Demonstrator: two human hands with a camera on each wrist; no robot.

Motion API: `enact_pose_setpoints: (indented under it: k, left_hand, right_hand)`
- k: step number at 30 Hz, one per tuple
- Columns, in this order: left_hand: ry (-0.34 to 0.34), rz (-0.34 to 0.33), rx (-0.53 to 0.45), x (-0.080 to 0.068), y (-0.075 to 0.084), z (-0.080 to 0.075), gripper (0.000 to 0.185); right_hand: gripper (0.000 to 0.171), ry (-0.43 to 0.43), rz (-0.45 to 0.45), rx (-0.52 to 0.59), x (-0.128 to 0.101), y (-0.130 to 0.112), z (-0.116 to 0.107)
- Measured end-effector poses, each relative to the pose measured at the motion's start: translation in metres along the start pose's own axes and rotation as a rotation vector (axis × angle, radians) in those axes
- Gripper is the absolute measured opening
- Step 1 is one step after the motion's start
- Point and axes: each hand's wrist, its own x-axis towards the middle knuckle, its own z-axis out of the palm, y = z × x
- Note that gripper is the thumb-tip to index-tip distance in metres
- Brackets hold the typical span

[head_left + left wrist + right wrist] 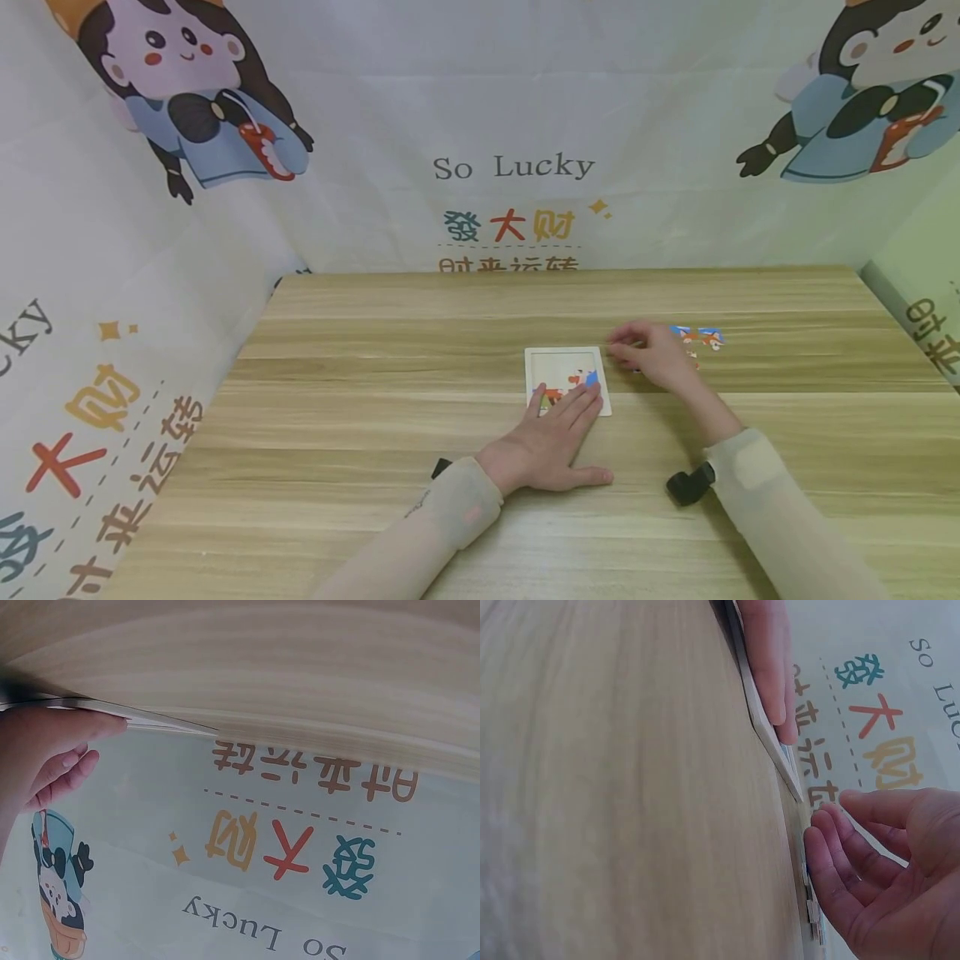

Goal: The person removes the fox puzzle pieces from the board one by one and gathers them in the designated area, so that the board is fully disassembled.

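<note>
Across the white square puzzle board (pixel 566 360) on the pale wood-grain table (pixel 375 375), the left hand (pixel 551 437) lies flat, fingers extended; light, even pressure should steady it without nudging the orange-and-blue inlaid pieces (pixel 591 377). Just right of the board, the right hand (pixel 662 360) curves loosely, seemingly grasping nothing, and partly hides flat blue-and-orange loose pieces (pixel 708 338); the board's lower picture is covered, its face edge-on from both wrists.

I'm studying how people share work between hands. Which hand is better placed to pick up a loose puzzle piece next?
The right hand, I'd judge: it is beside the loose pieces, and no piece shows in its grasp. The left hand rests on the white-framed board, farther from them.
</note>
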Motion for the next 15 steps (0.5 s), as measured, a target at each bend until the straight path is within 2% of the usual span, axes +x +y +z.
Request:
enact_pose_setpoints:
  k: [6,10,15]
  left_hand:
    - [-0.003,0.0,0.0,0.0,0.0,0.0,0.094]
    - [-0.007,-0.002,-0.004,0.0,0.0,0.0,0.094]
    - [-0.012,-0.002,-0.018,-0.001,0.0,0.0,0.094]
  right_hand:
    - [0.024,0.011,-0.049,-0.012,-0.001,-0.001,0.006]
    - [0.022,0.02,-0.048,-0.038,-0.001,-0.005,0.01]
    - [0.022,-0.034,-0.04,-0.083,-0.001,-0.01,0.013]
